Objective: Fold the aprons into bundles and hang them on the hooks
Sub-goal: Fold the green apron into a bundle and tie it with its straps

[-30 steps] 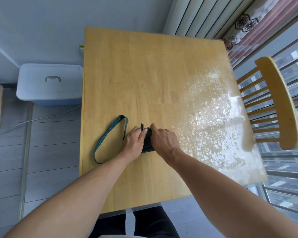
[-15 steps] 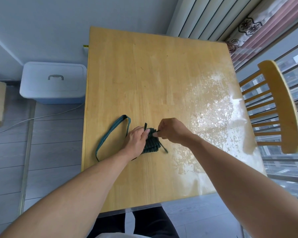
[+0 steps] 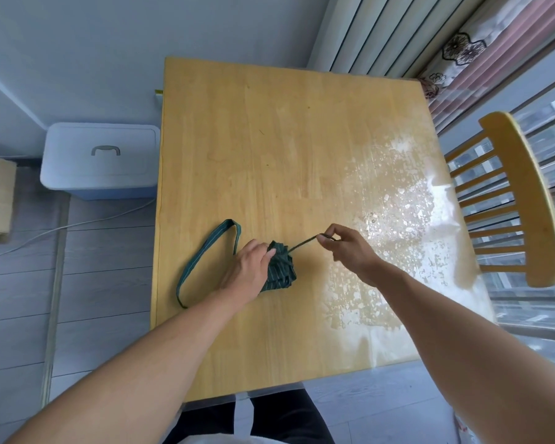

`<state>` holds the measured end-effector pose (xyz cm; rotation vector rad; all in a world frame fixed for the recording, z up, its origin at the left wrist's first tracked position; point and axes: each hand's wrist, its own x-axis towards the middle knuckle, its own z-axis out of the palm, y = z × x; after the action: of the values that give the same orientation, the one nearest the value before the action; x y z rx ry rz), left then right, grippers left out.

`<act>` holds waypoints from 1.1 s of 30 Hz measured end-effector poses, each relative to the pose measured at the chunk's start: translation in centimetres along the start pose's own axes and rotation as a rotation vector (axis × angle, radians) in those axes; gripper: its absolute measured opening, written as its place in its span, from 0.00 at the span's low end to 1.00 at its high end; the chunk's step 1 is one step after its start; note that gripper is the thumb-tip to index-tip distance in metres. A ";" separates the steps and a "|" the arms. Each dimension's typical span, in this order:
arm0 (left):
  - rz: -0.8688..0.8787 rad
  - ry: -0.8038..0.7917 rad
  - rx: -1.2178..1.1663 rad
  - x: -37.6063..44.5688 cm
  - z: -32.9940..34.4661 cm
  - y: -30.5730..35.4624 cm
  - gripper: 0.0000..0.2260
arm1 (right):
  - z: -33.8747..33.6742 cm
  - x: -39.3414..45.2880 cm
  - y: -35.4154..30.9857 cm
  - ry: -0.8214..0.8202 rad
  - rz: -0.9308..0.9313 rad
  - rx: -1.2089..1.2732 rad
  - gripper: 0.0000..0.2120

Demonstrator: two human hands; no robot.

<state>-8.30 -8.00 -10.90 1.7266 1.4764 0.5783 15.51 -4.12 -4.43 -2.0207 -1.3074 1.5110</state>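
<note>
Tying step: left grip [image 3: 250, 270] presses the apron bundle [image 3: 281, 267]; right grip [image 3: 340, 248] pinches the tie string [image 3: 303, 243] taut — next, knotting it snug.

Left hand [image 3: 249, 272] hides apron bundle's [image 3: 281, 267] left part; chair [image 3: 523, 200] cut off at right edge.

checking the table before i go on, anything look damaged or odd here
Yes. The right part of the table has a worn patch: pale, flaky blotches, as if the finish has peeled. The apron bundle and its neck loop look fine.
</note>
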 end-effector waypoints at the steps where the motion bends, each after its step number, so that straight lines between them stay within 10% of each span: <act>1: 0.003 0.024 0.023 -0.1 -0.1 -0.3 0.13 | -0.2 0.1 0.8 0.026 0.040 0.025 0.13; 13: -0.026 -0.025 0.143 -0.3 -0.6 0.5 0.13 | 4.4 -1.0 -0.7 -0.076 0.242 0.966 0.22; 19: -0.004 -0.090 0.121 -0.3 -1.6 0.2 0.16 | 5.3 -0.2 0.0 -0.216 -0.159 -0.404 0.12; 33: -0.284 -0.050 0.222 0.1 -2.0 -0.7 0.20 | 5.5 -0.4 2.2 -0.120 -0.280 -0.693 0.20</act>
<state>-10.22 -7.40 -10.32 1.6396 1.7642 0.2265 11.78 -7.10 -7.87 -1.9886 -2.2955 1.1561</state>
